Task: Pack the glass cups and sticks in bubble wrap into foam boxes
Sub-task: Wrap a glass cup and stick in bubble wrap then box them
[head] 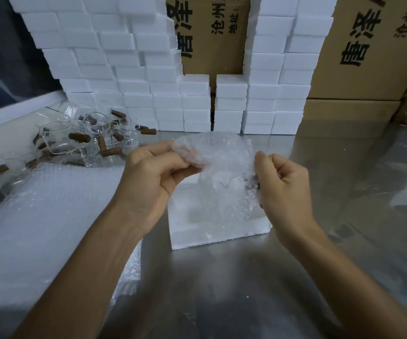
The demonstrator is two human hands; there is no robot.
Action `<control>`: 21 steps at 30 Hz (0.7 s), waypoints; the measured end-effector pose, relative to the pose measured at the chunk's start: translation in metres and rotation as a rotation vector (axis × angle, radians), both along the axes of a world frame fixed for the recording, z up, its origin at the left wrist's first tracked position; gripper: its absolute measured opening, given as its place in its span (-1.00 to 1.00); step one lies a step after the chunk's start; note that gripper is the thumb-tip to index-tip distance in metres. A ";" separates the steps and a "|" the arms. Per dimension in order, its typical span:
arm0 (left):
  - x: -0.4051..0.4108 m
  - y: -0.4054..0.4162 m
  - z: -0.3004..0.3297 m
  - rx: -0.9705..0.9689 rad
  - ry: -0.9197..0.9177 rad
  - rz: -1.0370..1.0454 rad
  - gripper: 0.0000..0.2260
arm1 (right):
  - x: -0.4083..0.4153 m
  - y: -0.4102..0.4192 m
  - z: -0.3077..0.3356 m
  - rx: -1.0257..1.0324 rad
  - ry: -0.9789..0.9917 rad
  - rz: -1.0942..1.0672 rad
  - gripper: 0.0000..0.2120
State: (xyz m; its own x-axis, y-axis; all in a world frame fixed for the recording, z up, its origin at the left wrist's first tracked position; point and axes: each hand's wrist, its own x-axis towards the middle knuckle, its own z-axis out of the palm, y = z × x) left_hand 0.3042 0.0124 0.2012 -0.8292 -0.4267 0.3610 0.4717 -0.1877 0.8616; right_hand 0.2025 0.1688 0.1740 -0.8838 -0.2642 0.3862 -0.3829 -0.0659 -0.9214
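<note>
Both hands hold one sheet of bubble wrap [222, 162] above an open white foam box [197, 231] on the metal table. My left hand [153, 172] pinches the sheet's upper left corner. My right hand [280, 182] grips its right edge, fingers curled. The wrap hangs down over the box's cavity; whether anything is inside the wrap cannot be told. A pile of clear glass cups [75, 140] with brown sticks [80, 137] lies at the far left.
A stack of flat bubble wrap sheets [38, 228] lies at the left under my left forearm. Stacked white foam boxes [129, 69] form a wall at the back, with brown cardboard cartons [359, 69] behind and to the right.
</note>
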 end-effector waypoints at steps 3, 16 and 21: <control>0.000 0.009 -0.001 -0.261 -0.022 0.074 -0.87 | 0.000 0.000 0.001 -0.042 0.017 -0.030 -0.53; -0.001 0.015 -0.006 -0.721 -0.208 0.208 -0.69 | 0.019 -0.001 0.003 -0.112 0.487 -0.066 -0.62; -0.001 0.020 -0.007 -0.831 -0.263 -0.062 -0.75 | 0.018 0.000 0.007 -0.122 0.512 -0.114 -0.63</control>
State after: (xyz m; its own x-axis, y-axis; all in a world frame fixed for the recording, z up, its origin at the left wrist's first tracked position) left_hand 0.3036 0.0325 0.1945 -0.9424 -0.0619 0.3287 0.2476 0.5315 0.8101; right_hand 0.2200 0.1684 0.1812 -0.5950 -0.1040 0.7970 -0.7921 -0.0924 -0.6034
